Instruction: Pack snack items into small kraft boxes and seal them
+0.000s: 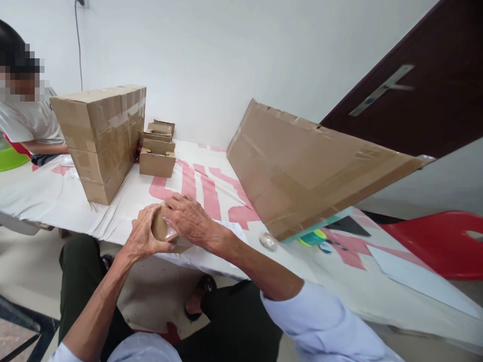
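My left hand point(142, 234) and my right hand point(188, 218) are both closed around a small brown cardboard box point(161, 229) at the near edge of the white and red table cover point(204, 186). The left hand grips its left side with the thumb underneath. The right hand lies over its top and right side, fingers pressed onto it. Most of the box is hidden by my fingers.
A tall taped carton point(101, 141) stands at the back left with several small folded boxes point(157, 151) beside it. A large flat cardboard sheet point(302, 166) leans at the right over a tape roll point(268, 241) and green dispenser point(313, 237). A person point(26, 115) sits far left; red chair point(441, 241) right.
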### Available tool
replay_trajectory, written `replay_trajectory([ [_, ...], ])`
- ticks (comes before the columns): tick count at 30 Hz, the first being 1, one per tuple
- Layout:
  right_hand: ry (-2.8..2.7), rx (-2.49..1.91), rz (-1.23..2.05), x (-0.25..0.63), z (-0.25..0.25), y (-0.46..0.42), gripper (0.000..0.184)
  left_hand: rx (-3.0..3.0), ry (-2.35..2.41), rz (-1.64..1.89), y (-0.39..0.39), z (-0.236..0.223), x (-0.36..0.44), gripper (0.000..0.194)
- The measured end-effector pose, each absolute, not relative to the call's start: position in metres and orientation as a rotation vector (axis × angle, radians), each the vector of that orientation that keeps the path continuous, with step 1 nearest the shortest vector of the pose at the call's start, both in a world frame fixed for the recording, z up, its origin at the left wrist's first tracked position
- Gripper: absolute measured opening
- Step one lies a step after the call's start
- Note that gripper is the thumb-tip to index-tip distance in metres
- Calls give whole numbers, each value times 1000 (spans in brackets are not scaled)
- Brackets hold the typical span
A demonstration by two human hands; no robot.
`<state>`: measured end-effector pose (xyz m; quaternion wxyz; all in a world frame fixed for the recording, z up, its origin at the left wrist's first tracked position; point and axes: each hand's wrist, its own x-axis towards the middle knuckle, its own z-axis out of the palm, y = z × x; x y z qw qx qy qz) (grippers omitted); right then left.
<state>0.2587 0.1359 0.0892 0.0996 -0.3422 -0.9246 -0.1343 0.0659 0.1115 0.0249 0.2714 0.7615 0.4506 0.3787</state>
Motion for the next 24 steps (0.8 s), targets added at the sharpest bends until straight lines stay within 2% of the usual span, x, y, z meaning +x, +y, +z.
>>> replay_trajectory([
  [11, -2765, -1022, -216, 262, 100, 147, 12, 2069, 1186, 1026, 109, 35, 71, 101],
  [17, -2931, -1113, -220, 257, 102, 153, 19, 2084, 1219, 991, 108, 38, 72, 98],
  [24, -2962, -1021, -175, 257, 104, 159, 15, 2066, 1212, 964, 109, 40, 73, 98],
])
